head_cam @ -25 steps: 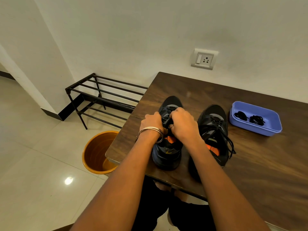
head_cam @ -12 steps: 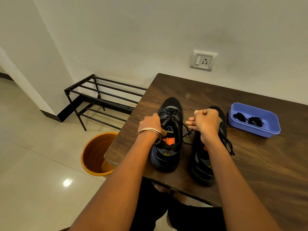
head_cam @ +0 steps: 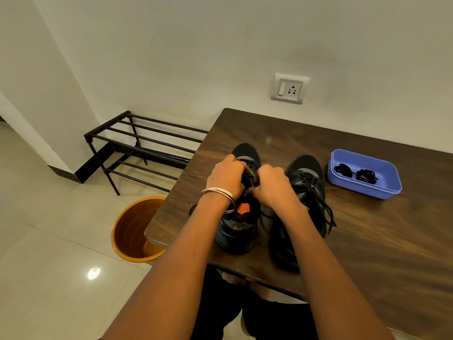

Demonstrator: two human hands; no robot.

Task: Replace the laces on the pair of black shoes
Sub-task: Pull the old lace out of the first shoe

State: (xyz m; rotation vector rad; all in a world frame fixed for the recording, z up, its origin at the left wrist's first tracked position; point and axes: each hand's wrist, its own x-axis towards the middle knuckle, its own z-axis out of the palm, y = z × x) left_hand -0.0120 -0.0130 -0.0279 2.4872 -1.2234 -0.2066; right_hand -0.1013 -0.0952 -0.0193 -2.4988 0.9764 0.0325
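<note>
Two black shoes stand side by side on the dark wooden table (head_cam: 367,241). Both my hands are on the left shoe (head_cam: 239,227), over its lacing. My left hand (head_cam: 226,175), with silver bangles at the wrist, grips the shoe's upper left side. My right hand (head_cam: 272,185) pinches the black lace at the shoe's tongue. The lacing itself is hidden under my fingers. The right shoe (head_cam: 306,185) is still laced, its loose lace ends trailing to the right. A blue tray (head_cam: 389,190) at the right holds two coiled black laces (head_cam: 355,174).
An orange bin (head_cam: 130,231) stands on the tiled floor by the table's left corner. A black metal shoe rack (head_cam: 144,148) sits against the wall behind it. A wall socket (head_cam: 289,89) is above the table. My legs are under the table's near edge.
My right hand had pulled a lace out to the right over the right shoe; it has come back to the left shoe's tongue. My left hand shifted up along the shoe.
</note>
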